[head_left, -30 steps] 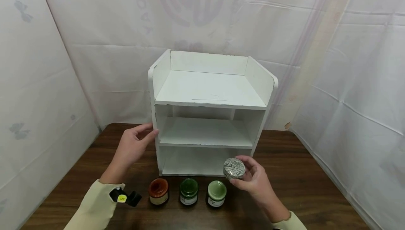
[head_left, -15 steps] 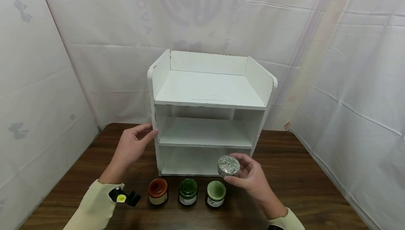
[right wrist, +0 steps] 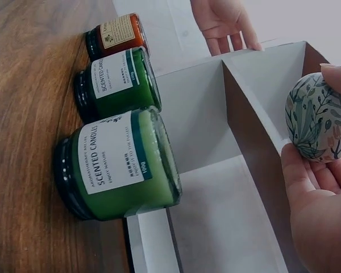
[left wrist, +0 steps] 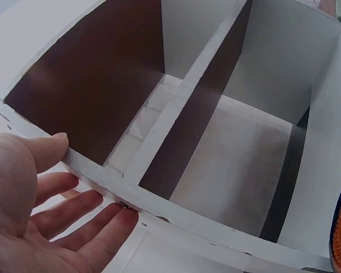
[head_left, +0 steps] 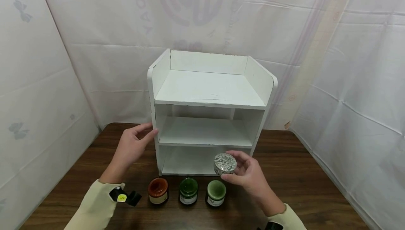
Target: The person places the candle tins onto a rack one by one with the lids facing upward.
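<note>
My right hand (head_left: 251,173) holds a round tin (head_left: 225,164) with a leafy printed pattern, pinched between thumb and fingers. The tin is in front of the lowest compartment of a white shelf unit (head_left: 205,86), and its flowered side (right wrist: 315,119) shows in the right wrist view. My left hand (head_left: 129,147) grips the unit's left side panel, thumb (left wrist: 51,149) on the front edge and fingers along the outer face. In front of the unit stand three scented candle jars: an orange one (head_left: 158,191), a dark green one (head_left: 188,191) and a light green one (head_left: 216,193).
The jars line up on a dark wooden table (head_left: 294,173), close to the unit's front edge. The light green candle is nearest my right hand. White sheeting (head_left: 120,65) hangs behind and on both sides. A black strap (head_left: 121,195) sits on my left sleeve.
My right hand has moved left and slightly toward the shelf unit with the tin. The left hand and the candle jars have stayed in place.
</note>
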A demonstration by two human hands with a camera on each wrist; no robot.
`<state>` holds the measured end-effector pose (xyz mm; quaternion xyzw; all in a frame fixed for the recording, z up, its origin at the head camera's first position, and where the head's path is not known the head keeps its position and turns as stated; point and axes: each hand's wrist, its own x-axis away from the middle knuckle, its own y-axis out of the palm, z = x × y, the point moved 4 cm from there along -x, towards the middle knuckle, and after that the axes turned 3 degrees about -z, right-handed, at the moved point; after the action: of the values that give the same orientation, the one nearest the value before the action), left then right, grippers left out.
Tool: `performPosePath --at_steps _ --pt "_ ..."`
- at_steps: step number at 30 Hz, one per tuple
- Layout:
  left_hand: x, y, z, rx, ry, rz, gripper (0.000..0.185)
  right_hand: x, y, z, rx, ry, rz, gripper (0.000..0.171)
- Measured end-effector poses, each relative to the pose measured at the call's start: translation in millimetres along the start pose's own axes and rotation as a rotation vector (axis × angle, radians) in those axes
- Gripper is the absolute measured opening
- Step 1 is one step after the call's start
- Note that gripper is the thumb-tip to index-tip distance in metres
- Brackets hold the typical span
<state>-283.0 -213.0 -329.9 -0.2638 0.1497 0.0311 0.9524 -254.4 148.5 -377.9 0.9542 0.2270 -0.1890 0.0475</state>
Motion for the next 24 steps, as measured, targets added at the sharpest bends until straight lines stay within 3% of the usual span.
performPosePath --at_steps 6,24 --pt "0.0 -0.4 -1.6 0.015 -0.002 -0.005 0.058 -4.6 2.7 -7.2 0.002 -0.026 -0.03 0.065" --pt "1.5 0.0 -0.5 0.013 -0.02 -0.009 0.061 -16.0 1.6 -32.6 0.055 0.016 -0.053 0.066"
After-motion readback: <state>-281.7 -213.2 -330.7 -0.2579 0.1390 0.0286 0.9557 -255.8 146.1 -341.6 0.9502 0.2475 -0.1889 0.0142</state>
